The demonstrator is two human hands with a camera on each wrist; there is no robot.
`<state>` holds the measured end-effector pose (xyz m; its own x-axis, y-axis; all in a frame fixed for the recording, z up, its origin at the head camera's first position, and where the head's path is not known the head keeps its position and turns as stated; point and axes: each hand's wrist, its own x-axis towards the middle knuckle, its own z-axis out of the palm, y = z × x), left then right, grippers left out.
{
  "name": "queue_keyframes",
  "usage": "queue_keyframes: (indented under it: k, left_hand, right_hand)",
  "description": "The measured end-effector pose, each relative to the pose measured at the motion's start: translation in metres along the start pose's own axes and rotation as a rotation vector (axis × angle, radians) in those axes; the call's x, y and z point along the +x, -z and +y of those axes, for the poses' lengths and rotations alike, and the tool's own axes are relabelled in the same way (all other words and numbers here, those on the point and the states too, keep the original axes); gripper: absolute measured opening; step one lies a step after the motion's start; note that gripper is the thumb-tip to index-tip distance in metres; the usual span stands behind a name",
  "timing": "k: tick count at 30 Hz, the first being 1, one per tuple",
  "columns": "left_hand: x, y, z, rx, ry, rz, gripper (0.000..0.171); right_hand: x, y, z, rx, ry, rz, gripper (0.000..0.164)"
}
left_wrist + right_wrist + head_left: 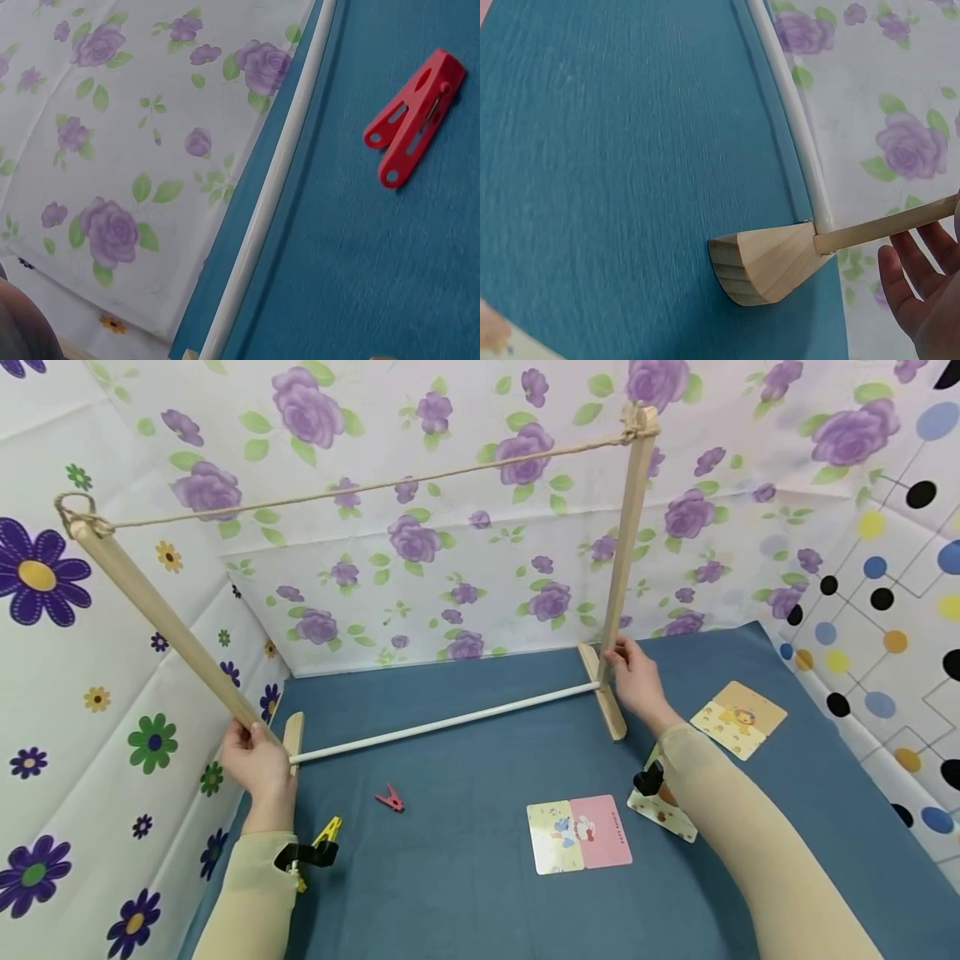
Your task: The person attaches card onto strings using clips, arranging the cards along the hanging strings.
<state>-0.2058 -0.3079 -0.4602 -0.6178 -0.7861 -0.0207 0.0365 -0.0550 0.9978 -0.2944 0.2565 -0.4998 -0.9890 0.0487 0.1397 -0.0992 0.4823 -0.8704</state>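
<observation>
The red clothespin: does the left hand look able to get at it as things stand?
Probably yes, if it lets go: the left hand grips the left post, but the red clothespin lies close by, uncovered, on the near side of the white rod.

Lettering, one item: a short line of small dark characters (620, 828) ran along the pink half (600, 852) of a pink-and-yellow card (551, 839), too small to read. The card lay on the worktop (450, 893), nearer the wearer than the right fingers (619, 653) and slightly to their left. Legible wording: none was found.
</observation>
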Motion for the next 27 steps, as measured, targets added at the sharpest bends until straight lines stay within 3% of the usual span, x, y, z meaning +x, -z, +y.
queue_keyframes:
  k: [27]
  left_hand:
    - [-0.012, -0.045, 0.002, 0.006, 0.006, -0.091, 0.042]
  right_hand:
    - [-0.006, 0.04, 0.023, -0.063, -0.062, 0.074, 0.052]
